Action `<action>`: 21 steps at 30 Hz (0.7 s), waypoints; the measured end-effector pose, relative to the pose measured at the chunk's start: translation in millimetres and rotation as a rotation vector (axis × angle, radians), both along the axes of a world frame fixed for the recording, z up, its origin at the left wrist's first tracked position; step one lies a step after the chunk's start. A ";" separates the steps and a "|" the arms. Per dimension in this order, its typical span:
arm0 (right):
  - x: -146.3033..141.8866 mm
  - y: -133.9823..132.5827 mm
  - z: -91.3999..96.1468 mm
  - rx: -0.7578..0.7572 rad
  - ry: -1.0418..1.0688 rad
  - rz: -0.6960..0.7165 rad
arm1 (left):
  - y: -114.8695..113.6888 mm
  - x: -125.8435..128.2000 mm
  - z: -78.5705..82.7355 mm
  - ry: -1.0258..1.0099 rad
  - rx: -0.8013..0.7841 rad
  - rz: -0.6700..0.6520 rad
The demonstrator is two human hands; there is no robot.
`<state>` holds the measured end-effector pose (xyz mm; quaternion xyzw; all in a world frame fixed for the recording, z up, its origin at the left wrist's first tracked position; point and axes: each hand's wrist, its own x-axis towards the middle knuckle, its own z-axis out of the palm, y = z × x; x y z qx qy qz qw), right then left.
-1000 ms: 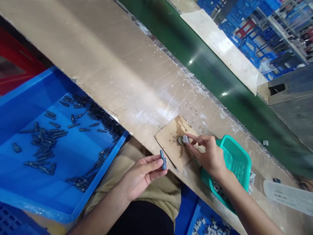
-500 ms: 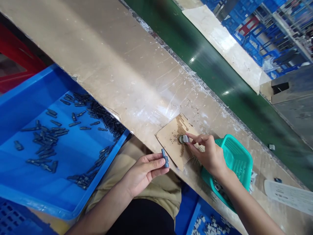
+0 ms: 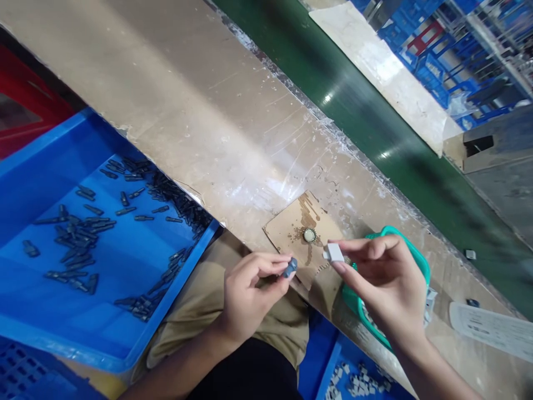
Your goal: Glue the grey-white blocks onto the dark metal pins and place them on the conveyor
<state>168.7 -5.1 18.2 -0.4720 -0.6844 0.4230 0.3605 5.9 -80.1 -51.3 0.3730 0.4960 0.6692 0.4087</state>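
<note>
Between the thumb and fingers of my left hand is a small dark grey plastic part, its end turned towards me. My right hand pinches a small white block-shaped piece with a narrow tip pointing left. The two pieces are apart, a short gap between them. Just beyond lies a stained cardboard sheet, and on it stands a small round cap-like dish with a pale middle. Wet brown spots surround the dish.
On the left, a blue bin holds many dark grey parts. A green basket stands behind my right hand. Below, another blue bin contains white pieces. A green belt runs along the table's far side.
My right hand has lifted the white piece off the round dish and drawn it back towards me. My left hand has turned the dark grey part from upright to end-on.
</note>
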 end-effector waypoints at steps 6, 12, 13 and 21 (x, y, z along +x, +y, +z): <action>-16.1 -24.4 24.1 -0.212 0.057 -0.016 | -6.0 -2.2 0.1 0.507 0.432 0.084; -12.3 -25.3 22.3 -0.198 0.001 -0.017 | -3.0 -11.2 12.3 0.216 0.040 -0.253; -11.5 -25.5 21.5 -0.194 -0.003 -0.020 | -1.5 -11.7 16.0 0.159 -0.019 -0.291; -4.3 -23.5 14.5 -0.246 0.007 0.034 | -10.5 3.6 41.0 -0.121 -0.186 -0.173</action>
